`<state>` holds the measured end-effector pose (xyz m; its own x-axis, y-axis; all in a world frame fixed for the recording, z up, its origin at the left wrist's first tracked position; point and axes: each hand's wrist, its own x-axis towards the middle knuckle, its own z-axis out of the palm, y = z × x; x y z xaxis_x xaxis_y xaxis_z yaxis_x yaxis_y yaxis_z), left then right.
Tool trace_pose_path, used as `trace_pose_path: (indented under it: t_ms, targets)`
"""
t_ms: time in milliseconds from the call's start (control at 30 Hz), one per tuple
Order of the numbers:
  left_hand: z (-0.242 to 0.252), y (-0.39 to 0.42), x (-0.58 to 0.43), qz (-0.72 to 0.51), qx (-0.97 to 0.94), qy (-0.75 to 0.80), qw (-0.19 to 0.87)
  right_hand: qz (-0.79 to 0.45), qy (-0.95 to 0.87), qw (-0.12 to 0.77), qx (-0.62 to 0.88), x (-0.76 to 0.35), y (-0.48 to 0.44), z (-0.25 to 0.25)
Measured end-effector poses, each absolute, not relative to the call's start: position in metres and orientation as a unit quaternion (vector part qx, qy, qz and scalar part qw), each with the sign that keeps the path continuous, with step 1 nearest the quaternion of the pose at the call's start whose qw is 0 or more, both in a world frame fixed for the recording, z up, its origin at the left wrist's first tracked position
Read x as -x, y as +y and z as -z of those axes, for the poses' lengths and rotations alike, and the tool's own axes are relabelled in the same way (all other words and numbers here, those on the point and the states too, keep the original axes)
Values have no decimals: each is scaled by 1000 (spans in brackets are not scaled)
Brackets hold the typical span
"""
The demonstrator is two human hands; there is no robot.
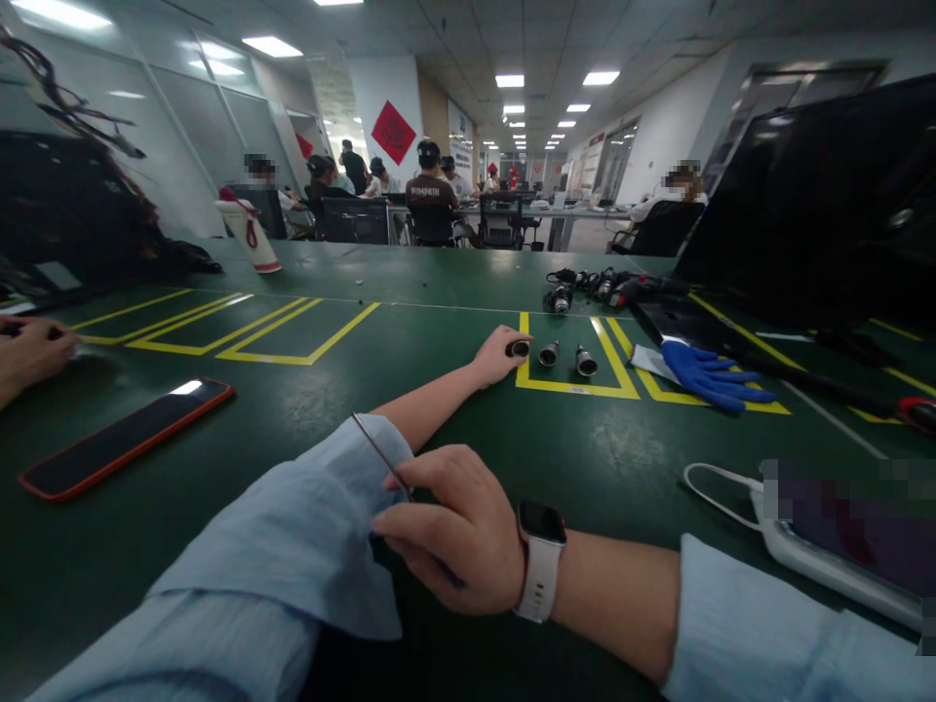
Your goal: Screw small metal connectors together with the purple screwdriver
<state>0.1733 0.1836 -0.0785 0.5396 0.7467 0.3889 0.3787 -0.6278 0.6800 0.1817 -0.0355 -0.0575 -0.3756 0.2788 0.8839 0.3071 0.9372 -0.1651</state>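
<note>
My left hand [501,357] reaches forward across the green table, its fingers closed on a small round metal connector [518,348] with a dark open end. That connector is at the left line of a yellow-taped box. Inside the box, just right of the hand, stand two similar metal connectors, one nearer [548,354] and one farther right [586,362]. Closer to me, my right hand [457,526] pinches a thin metal rod [376,447] that slants up to the left over my left sleeve. The rod's other end is hidden by the fingers.
A phone [132,437] lies at left, near another person's hand [33,361]. A white cup [253,234] stands farther back. Cables with metal connectors [585,288], a blue glove [713,375] and a dark monitor [811,195] are at right. A white-cased device [811,551] lies front right.
</note>
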Motion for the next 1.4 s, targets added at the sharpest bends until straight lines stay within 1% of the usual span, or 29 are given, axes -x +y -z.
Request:
trace_pose_path:
  t_ms: [100,333,433,567,733,867,1000,1100,1200,1300,1400]
  targets:
    - [79,185,-183,-328,-845,312,284,17,-838,515,180,-181,-33,60]
    - [78,180,-185,-305,-851,272,331,32,-825,543,156,-180,-33,59]
    - [79,179,-186,-306,-852,266,332,32,-837,522,160,-180,-33,60]
    - [77,178,-188,-313,-860,274,295,29,-866,466,180,-180,-32,63]
    - [67,165,-196,-318,-886,274,198,33,-846,506,164,-176,-34,68]
    - [58,152,-217,-263,-927,229,136,56,-846,501,172,-171,-37,71]
    - [53,146,-243,-208,-951,206,98,81,-823,538,161,-170,-37,70]
    - [51,146,-255,-189,-958,199,82,81,-819,543,165,-169,-36,73]
    - [51,147,-259,-195,-958,194,77,87,-851,484,182,-167,-35,79]
    - [51,145,-261,-215,-955,181,94,96,-872,442,187,-165,-34,83]
    - [51,136,-265,-253,-943,174,132,105,-871,449,172,-166,-34,80]
